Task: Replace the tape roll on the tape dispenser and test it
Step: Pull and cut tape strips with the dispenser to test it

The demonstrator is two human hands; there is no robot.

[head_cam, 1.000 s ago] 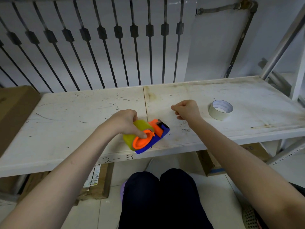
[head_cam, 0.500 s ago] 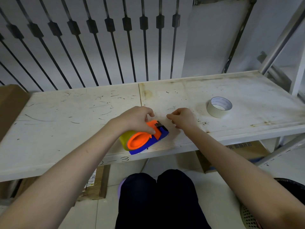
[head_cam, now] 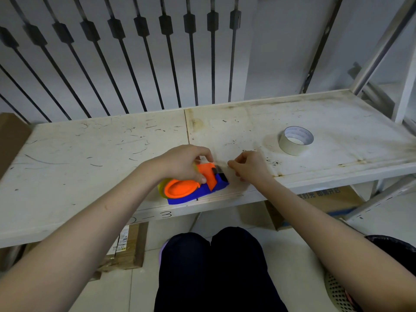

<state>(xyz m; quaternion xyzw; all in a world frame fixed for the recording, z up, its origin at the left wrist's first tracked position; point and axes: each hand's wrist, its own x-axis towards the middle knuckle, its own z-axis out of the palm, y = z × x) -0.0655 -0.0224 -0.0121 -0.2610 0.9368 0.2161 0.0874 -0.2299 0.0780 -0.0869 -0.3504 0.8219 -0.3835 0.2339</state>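
Left hand (head_cam: 182, 164) clamped over tape dispenser (head_cam: 195, 188), fingers curled across orange top. Right hand (head_cam: 248, 166) just beside dispenser's cutter end, fingertips pinched together; whether tape is held between them cannot be told. White bench (head_cam: 90, 154) scuffed, stained. Blue-and-orange dispenser at bench's near edge, about mid-length, yellow roll (head_cam: 161, 188) showing at its left. Beige tape roll (head_cam: 295, 140) lying flat toward bench's right end, well apart.
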